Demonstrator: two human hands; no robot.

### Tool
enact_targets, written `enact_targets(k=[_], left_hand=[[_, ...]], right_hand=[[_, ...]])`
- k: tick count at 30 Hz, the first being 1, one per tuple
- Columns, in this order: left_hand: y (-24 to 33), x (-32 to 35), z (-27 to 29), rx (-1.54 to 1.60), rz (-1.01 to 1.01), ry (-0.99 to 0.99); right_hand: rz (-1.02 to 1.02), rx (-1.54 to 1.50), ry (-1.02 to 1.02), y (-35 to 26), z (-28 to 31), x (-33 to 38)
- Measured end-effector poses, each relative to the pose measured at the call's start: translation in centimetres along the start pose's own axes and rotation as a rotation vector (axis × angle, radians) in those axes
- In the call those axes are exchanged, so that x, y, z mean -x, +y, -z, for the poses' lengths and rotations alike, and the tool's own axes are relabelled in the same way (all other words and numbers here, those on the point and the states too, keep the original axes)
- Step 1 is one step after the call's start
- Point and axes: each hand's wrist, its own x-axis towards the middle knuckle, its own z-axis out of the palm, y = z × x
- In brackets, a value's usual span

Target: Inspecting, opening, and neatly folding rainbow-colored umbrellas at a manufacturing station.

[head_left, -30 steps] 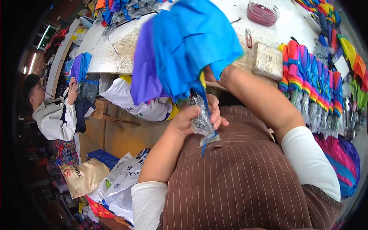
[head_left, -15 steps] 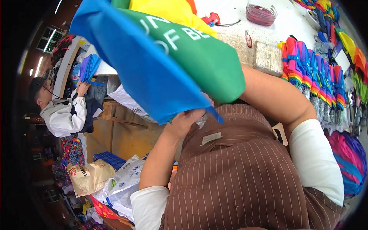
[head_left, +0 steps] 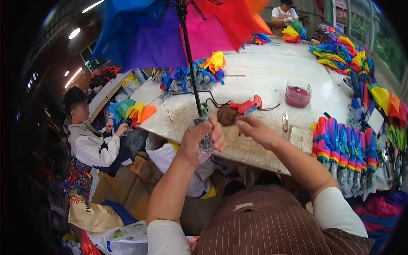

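My left hand [head_left: 196,140] is closed around an umbrella's handle, which is wrapped in crinkled transparent plastic [head_left: 206,149]. From it the black shaft [head_left: 193,76] rises, tilted slightly left. Overhead spreads the umbrella's rainbow canopy [head_left: 161,46], its ribs showing and its top cut off by the picture's edge. To the right, my right hand [head_left: 257,131] is held over the table's near edge, fingers loosely bent and apart, holding nothing that I can see. Just beyond its fingertips lie a dark brown rounded thing [head_left: 227,115] and a red tool [head_left: 247,104] with a black cord.
On the white table [head_left: 263,63] are a tub of dark red contents [head_left: 298,94], small red-handled snips [head_left: 285,122] and a worn block [head_left: 301,138]. Folded rainbow umbrellas [head_left: 342,142] line the right side. One person [head_left: 95,140] works at left, another [head_left: 284,19] at the far end.
The umbrella has gone from hanging loosely across my front to standing spread above the table. My right hand, hidden behind the fabric before, now shows apart from it.
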Motion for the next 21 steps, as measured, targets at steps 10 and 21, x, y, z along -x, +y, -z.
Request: enact_targets(k=[10, 21], left_hand=[[-4.0, 2.5, 1.3, 0.033, 0.150, 0.026], [-5.7, 9.1, 1.5, 0.009, 0.277, -0.273]], right_hand=[[0.059, 0.161, 0.054, -5.4, 4.6, -3.3], [0.362, -0.404, 0.223, -24.8, 6.6, -9.5]])
